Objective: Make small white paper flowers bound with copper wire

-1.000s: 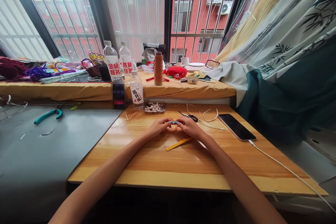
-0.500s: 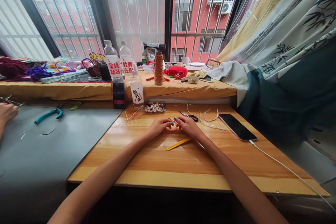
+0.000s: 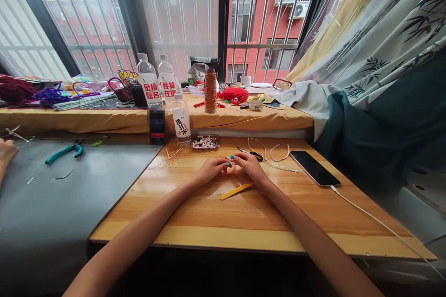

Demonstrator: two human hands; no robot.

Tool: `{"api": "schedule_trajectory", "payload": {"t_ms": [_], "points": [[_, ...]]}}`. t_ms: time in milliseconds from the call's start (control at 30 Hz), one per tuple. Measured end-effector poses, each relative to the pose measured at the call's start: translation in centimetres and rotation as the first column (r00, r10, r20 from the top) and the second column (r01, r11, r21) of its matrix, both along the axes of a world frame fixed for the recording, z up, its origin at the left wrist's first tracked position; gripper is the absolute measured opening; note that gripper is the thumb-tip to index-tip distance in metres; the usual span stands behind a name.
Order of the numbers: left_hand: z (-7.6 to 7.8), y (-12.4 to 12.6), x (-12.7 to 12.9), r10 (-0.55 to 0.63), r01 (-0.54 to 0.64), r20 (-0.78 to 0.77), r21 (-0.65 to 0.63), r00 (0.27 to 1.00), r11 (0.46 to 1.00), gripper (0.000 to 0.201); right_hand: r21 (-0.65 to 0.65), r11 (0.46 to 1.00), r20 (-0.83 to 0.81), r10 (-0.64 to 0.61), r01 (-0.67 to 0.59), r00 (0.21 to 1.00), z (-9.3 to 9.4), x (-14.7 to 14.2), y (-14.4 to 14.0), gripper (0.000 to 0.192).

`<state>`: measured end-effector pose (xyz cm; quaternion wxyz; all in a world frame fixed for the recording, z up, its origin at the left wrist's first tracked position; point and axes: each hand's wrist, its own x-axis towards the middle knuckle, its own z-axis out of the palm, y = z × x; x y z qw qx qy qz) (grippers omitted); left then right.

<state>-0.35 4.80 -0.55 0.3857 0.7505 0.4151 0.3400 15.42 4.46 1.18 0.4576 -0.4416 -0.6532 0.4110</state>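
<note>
- wooden table, both forearms reach over it from the near edge
- yellow stick lies flat on the table, just below the hands, touching neither
- left hand and right hand meet at table middle, fingertips pinching a small coil of orange wire between them; the coil sits low over the table, contact with the surface unclear
- phone lies face up to the right of the hands, white cable runs off to the right edge
- scissors just behind the right hand, loose white cord beside them
- loose orange strands behind the left hand
- small tray of beads at the table's back edge, water bottle upright to its left
- grey table on the left, teal pliers lie on it; another person's hand at the far left edge
- yellow-covered sill behind: copper thread cone upright, two more labelled bottles, red object, purple cord
- curtain at the right, window bars at the back
</note>
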Motion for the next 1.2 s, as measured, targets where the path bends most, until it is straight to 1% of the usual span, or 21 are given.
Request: {"api": "schedule_trajectory", "payload": {"t_ms": [133, 200, 267, 367, 467, 567, 667, 733, 833, 900, 967, 1033, 1200], "points": [[0.1, -0.1, 0.1, 0.012, -0.012, 0.013, -0.006, 1.000, 1.000, 0.029, -0.103, 0.994, -0.129, -0.039, 0.026, 0.991, 0.3, -0.1, -0.3, 0.022], [0.2, -0.1, 0.1, 0.007, -0.006, 0.015, -0.011, 1.000, 1.000, 0.029, -0.137, 0.990, -0.152, -0.041, 0.020, 0.987, 0.4, -0.1, -0.4, 0.023], [0.2, -0.2, 0.0, 0.000, 0.000, 0.013, -0.017, 1.000, 1.000, 0.030, -0.140, 0.990, -0.137, -0.041, 0.021, 0.990, 0.5, -0.1, -0.5, 0.023], [0.1, -0.1, 0.0, -0.009, 0.009, -0.001, -0.010, 1.000, 1.000, 0.030, -0.071, 0.997, -0.055, -0.028, 0.024, 0.998, 0.4, -0.1, -0.4, 0.023], [0.0, -0.1, 0.0, -0.019, 0.019, -0.015, 0.019, 1.000, 1.000, 0.028, 0.026, 0.999, 0.036, 0.020, -0.021, 0.999, 0.1, -0.1, -0.2, 0.022], [0.1, -0.1, 0.0, -0.033, 0.034, -0.034, 0.031, 0.999, 0.999, 0.027, 0.075, 0.996, 0.123, 0.033, -0.043, 0.992, 0.0, 0.0, -0.1, 0.024], [0.3, -0.3, 0.1, -0.023, 0.025, -0.057, 0.040, 0.998, 0.999, 0.027, 0.113, 0.994, 0.212, -0.020, -0.004, 0.977, -0.2, 0.1, -0.1, 0.028], [0.5, -0.4, 0.1, -0.018, 0.021, -0.061, 0.049, 0.998, 0.999, 0.027, 0.190, 0.981, 0.301, -0.088, 0.031, 0.949, -0.3, 0.1, -0.2, 0.028], [0.8, -0.6, 0.2, -0.033, 0.036, -0.058, 0.059, 0.998, 0.998, 0.024, 0.345, 0.938, 0.472, -0.195, 0.024, 0.860, -0.4, 0.1, -0.4, 0.027], [1.0, -0.8, 0.2, -0.046, 0.050, -0.057, 0.071, 0.997, 0.996, 0.022, 0.395, 0.919, 0.540, -0.231, -0.001, 0.809, -0.4, 0.1, -0.5, 0.027], [1.0, -0.9, 0.2, -0.052, 0.056, -0.055, 0.085, 0.997, 0.995, 0.021, 0.399, 0.917, 0.553, -0.235, -0.007, 0.799, -0.3, 0.0, -0.6, 0.028], [1.1, -1.0, 0.2, -0.040, 0.045, -0.049, 0.102, 0.998, 0.994, 0.022, 0.380, 0.925, 0.545, -0.225, 0.002, 0.808, -0.2, 0.0, -0.6, 0.028], [1.1, -1.0, 0.2, 0.060, -0.056, -0.026, 0.135, 0.998, 0.989, 0.027, 0.314, 0.946, 0.506, -0.239, 0.081, 0.829, -0.1, 0.0, -0.6, 0.032]]}}
